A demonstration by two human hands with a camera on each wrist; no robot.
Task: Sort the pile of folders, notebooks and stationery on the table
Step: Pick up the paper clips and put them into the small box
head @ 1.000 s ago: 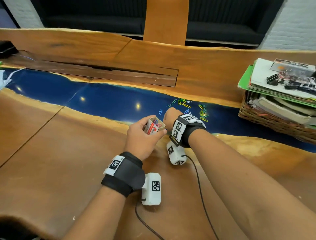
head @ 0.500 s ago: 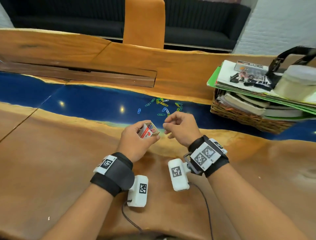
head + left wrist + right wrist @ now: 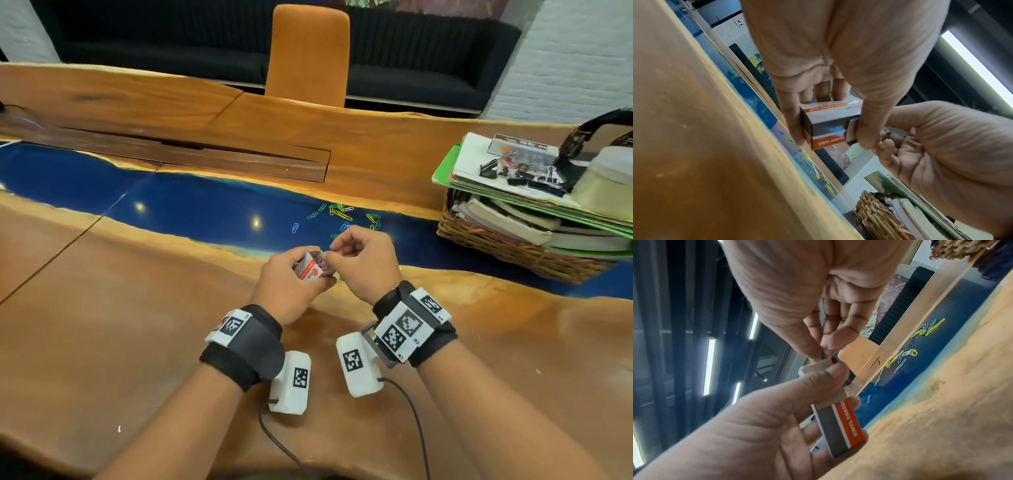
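Observation:
My left hand (image 3: pixel 282 291) grips a small orange, grey and white paper clip box (image 3: pixel 309 269) just above the wooden table, its open end turned towards my right hand. My right hand (image 3: pixel 361 262) has its thumb and forefinger pinched together at that open end, on paper clips that barely show. The left wrist view shows the box (image 3: pixel 828 125) between thumb and fingers. In the right wrist view the pinch sits at the mouth of the box (image 3: pixel 840 423), where red and blue clips show. Several loose coloured paper clips (image 3: pixel 342 216) lie on the blue strip just beyond my hands.
A wicker basket (image 3: pixel 496 251) at the right holds notebooks, with green and white folders (image 3: pixel 479 171) stacked on top. Black binder clips (image 3: pixel 527 176) and a pale container (image 3: pixel 606 178) rest on them. An orange chair (image 3: pixel 308 51) stands behind the table.
My right hand came back from the loose clips on the blue strip to the box's open end. My left hand kept hold of the box and drew slightly nearer.

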